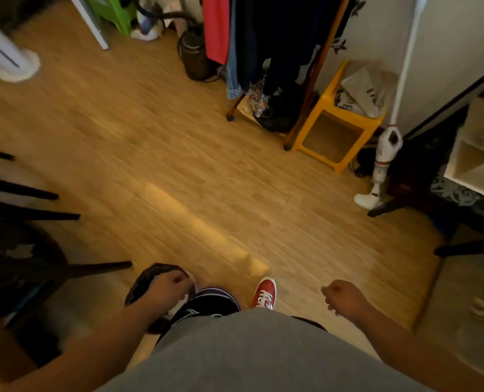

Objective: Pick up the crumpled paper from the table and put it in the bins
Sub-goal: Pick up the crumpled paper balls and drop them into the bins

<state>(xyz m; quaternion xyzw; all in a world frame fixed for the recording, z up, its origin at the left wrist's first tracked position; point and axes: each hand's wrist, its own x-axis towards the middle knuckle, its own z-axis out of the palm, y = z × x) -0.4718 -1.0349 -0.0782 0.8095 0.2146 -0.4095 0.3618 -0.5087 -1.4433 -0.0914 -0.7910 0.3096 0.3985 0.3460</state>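
Observation:
A small bin lined with a black bag stands on the floor at my left leg. My left hand is over it, fingers curled onto the bag's rim. A small white patch shows just under that hand; I cannot tell whether it is crumpled paper. My right hand hangs at my right side as a loose fist, and nothing shows in it. No table top with paper is in view.
Wooden floor stretches ahead. Dark chair legs stick out at the left. Far ahead are a clothes rack, a yellow stool, a stick vacuum and a white shelf. My red shoe is below.

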